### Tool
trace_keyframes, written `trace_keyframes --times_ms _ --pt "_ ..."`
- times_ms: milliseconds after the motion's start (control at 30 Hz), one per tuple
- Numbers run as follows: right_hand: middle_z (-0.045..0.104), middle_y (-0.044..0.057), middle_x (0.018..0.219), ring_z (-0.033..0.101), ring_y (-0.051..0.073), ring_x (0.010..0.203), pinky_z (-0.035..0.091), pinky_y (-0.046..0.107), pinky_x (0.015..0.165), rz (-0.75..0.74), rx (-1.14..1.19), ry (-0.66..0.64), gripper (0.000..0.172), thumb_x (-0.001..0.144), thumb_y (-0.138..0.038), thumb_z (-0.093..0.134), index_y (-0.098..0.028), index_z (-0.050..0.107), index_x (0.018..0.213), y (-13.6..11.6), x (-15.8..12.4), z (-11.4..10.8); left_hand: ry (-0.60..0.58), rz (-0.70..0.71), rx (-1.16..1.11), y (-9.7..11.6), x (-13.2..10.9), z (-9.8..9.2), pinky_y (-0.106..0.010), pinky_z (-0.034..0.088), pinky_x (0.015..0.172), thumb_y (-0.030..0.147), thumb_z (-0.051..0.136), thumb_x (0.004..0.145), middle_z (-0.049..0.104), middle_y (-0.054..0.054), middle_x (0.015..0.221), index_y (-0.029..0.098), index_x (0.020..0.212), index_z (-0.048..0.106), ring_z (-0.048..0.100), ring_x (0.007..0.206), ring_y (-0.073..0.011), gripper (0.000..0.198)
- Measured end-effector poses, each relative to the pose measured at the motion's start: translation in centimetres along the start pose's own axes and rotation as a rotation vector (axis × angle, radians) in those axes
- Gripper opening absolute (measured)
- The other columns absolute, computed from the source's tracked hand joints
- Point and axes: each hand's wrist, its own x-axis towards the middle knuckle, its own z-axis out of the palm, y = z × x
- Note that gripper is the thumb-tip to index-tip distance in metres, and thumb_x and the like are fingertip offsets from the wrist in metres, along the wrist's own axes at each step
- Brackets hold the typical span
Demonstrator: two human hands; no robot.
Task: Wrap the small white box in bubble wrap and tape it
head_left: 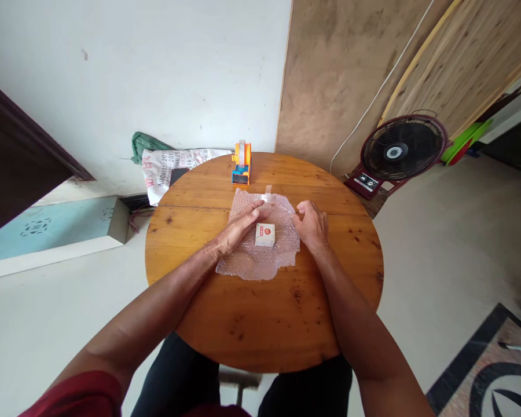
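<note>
A small white box with a red and orange print (pixel 265 234) sits on a sheet of clear bubble wrap (pixel 254 263) spread on the round wooden table. My left hand (pixel 243 225) rests over the left part of the wrap, just beside the box, its fingers stretched out towards the far side. At the wrap's right edge is my right hand (pixel 313 225), fingers loosely bent, with a gap between thumb and forefinger. Its thumb tip meets or nearly meets the wrap. A short strip of clear tape (pixel 268 189) lies at the wrap's far edge.
An orange and blue tape dispenser (pixel 242 164) stands near the far edge of the table (pixel 260 324). Behind the table on the left lies a white printed sack (pixel 156 174). A dark fan (pixel 402 147) stands on the right.
</note>
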Motion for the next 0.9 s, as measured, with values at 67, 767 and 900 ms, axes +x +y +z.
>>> trace_keyframes --times_ms 67,767,900 --pt "0.07 0.003 0.093 0.061 0.02 0.087 0.032 0.031 0.074 -0.033 0.009 0.006 0.011 0.081 -0.021 0.053 -0.022 0.06 0.089 -0.5 -0.2 -0.6 -0.019 -0.007 0.009 0.0 0.0 0.1 -0.051 0.033 0.111 0.063 0.068 0.076 0.066 -0.014 0.125 0.02 0.142 0.047 0.049 0.131 -0.0347 0.081" --pt "0.072 0.005 0.107 0.061 0.022 0.096 0.041 0.035 0.084 -0.437 0.047 -0.099 0.025 0.092 -0.021 0.05 -0.025 0.071 0.106 -4.9 -2.7 -3.6 -0.181 -0.08 0.041 0.2 -0.1 0.3 -0.055 0.031 0.112 0.069 0.045 0.089 0.056 -0.016 0.14 0.022 0.155 0.023 0.05 0.133 -0.0354 0.084" --pt "0.067 0.003 0.125 0.056 0.025 0.113 0.036 0.041 0.092 -0.545 0.017 -0.092 0.031 0.095 -0.021 0.047 -0.029 0.068 0.116 -5.8 -3.0 -4.5 -0.147 -0.035 0.079 0.0 0.1 0.2 -0.05 0.025 0.118 0.069 0.046 0.088 0.051 -0.013 0.147 0.022 0.151 0.035 0.038 0.142 -0.0328 0.08"
